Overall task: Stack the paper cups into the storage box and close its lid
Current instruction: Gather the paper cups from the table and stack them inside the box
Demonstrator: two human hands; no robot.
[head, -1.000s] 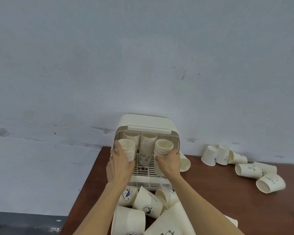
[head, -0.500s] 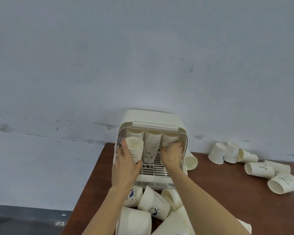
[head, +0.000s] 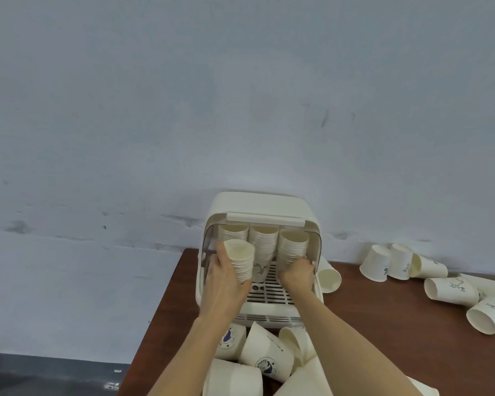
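Observation:
A cream storage box [head: 297, 208] stands at the table's back edge against the wall, its front lid raised. Inside, on the slotted floor, two stacks of white paper cups [head: 262, 244] lean at the back. My left hand [head: 222, 284] grips another stack of cups [head: 240, 262] at the box's front left. My right hand [head: 296, 274] holds the base of the right-hand stack [head: 293, 247], which sits deep in the box.
Loose paper cups [head: 265, 357] lie jumbled on the brown table [head: 383, 338] just in front of the box, under my forearms. One cup [head: 329, 277] lies beside the box's right wall. Several more cups [head: 452, 290] are scattered at the right. The table's left edge drops off beside the box.
My right hand has carried its stack from the box's front to the back right. My left hand has lifted and tilted its stack slightly inward. The camera has shifted a little.

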